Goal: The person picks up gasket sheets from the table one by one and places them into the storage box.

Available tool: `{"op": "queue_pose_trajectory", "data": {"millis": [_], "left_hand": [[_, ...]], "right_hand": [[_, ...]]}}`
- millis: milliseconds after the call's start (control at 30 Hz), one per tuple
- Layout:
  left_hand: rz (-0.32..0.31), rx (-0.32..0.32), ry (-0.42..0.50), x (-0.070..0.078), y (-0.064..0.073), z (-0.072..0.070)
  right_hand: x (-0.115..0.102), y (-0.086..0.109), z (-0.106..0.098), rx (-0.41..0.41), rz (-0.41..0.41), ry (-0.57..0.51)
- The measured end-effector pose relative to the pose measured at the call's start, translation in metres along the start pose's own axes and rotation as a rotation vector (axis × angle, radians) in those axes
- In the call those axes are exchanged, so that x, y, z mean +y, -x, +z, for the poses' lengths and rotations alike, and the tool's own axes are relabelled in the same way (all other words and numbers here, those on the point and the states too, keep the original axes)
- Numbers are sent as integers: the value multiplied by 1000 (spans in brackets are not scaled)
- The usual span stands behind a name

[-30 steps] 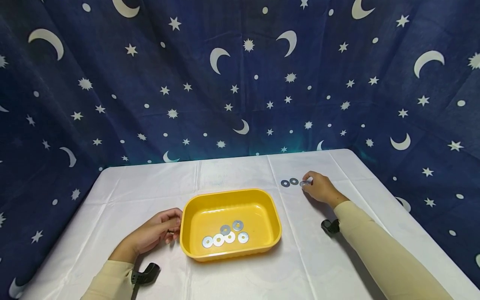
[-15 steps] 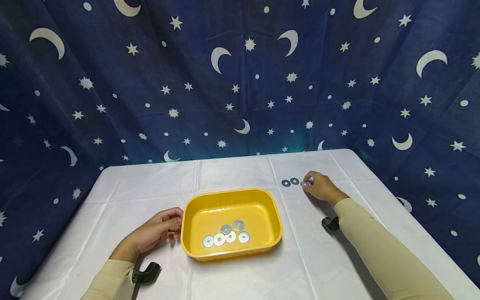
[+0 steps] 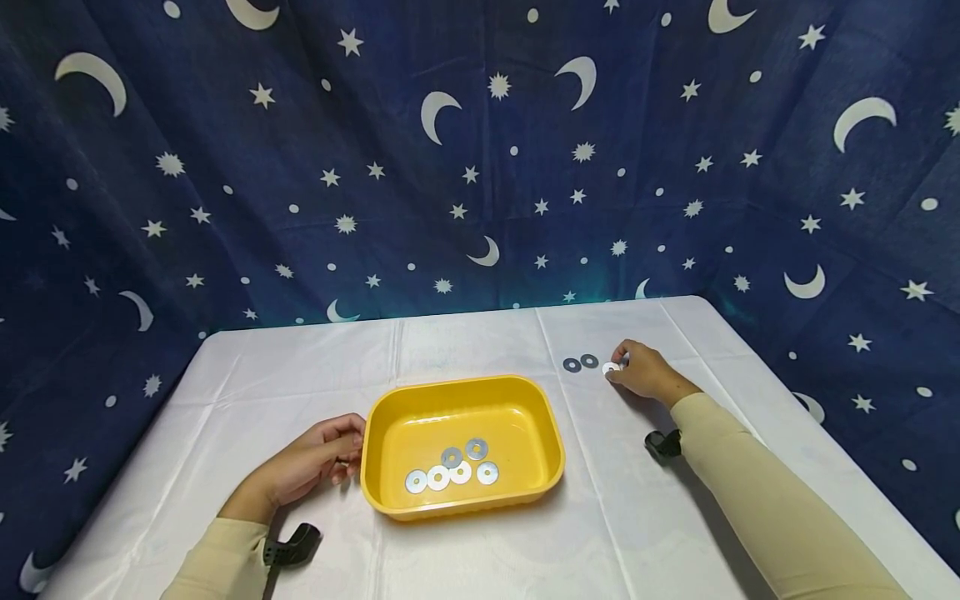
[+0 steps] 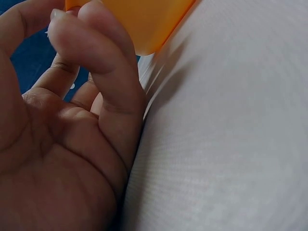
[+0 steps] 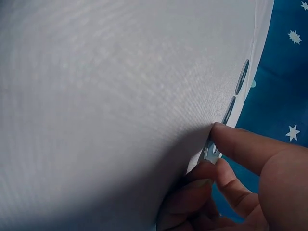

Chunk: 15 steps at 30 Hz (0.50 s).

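Note:
In the head view, my right hand (image 3: 643, 372) is at the back right of the table, pinching a flat metal washer (image 3: 611, 368) between thumb and fingertips. The right wrist view shows this washer (image 5: 211, 151) tipped up close to the cloth. Two more washers, one (image 3: 572, 365) beside the other (image 3: 589, 361), lie flat just left of those fingers. My left hand (image 3: 311, 458) lies beside a yellow tray (image 3: 551, 417), its loosely bent fingers at the outer left wall. Several washers (image 3: 452, 457) rest on the tray's floor, toward its front.
White cloth (image 3: 285, 367) covers the table, with creases across it. Behind and on both sides hangs a dark blue curtain (image 3: 397, 183) with moons and stars. A black wrist strap device (image 3: 294, 546) sits on the left forearm, another (image 3: 663, 447) on the right.
The pinched washer has tilted and now shows a brighter face; my right hand has shifted very slightly. My left hand, the tray and the other washers stay put.

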<state>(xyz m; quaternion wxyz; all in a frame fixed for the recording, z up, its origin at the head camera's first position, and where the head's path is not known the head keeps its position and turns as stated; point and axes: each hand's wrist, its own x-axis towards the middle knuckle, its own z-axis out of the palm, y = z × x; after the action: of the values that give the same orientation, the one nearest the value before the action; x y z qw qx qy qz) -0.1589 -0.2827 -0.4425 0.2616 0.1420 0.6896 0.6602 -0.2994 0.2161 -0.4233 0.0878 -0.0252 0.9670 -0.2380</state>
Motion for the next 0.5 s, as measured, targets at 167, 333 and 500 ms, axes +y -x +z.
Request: {"op": "queue_pose_trajectory", "data": {"millis": [167, 333, 500], "left_hand": [[2, -1, 0, 0, 0, 0], [-16, 12, -3, 0, 0, 0], [-26, 17, 3, 0, 0, 1]], "right_hand": [[-1, 4, -1, 7, -35, -13], [0, 7, -3, -10, -74, -47], [-2, 11, -4, -32, -69, -59]]}}
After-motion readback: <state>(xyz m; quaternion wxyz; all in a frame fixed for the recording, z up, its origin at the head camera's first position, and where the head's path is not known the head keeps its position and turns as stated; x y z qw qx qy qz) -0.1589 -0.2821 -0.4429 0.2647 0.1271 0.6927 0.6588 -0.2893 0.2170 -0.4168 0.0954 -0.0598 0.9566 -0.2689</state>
